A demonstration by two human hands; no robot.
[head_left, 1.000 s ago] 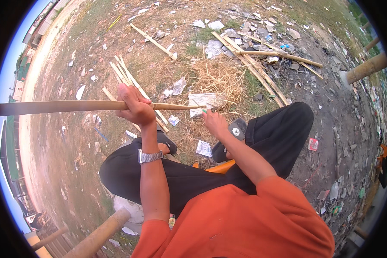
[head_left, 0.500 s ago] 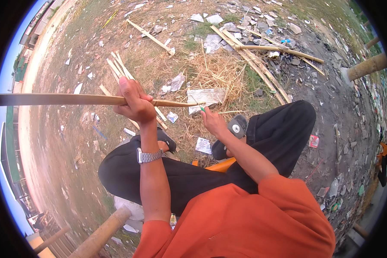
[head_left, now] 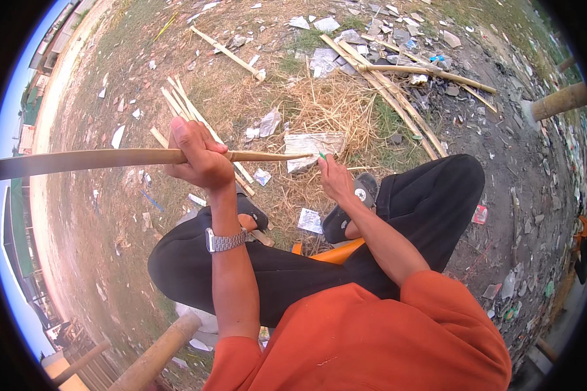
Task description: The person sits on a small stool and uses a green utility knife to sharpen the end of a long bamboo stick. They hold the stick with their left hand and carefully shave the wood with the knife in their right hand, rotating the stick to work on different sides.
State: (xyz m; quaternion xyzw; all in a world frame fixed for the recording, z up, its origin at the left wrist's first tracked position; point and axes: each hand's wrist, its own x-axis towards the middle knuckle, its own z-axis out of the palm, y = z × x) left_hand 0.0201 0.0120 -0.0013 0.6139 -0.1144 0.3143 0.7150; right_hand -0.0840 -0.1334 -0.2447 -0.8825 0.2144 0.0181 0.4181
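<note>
1. Left hand [head_left: 202,159] wraps fully around a long bamboo strip [head_left: 98,159], holding it level above the ground; a wristwatch [head_left: 223,241] sits on that arm.
2. Right hand [head_left: 336,179] sits at the strip's thin tapered tip, fingers curled on a small green-handled tool [head_left: 322,156]; how tight the grip is, I cannot tell.
3. Risk, judged: tool could slip off the narrow tip toward the shoe [head_left: 352,202] or leg below.
4. Risk, judged: long unsupported end may sag or twist, splintering against the palm.

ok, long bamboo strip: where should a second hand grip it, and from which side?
Grip the bamboo strip on its thicker part just outboard of the left hand, coming from above. It lies roughly level and tapers to a thin tip by the right hand, so the tip would probably flex.
</note>
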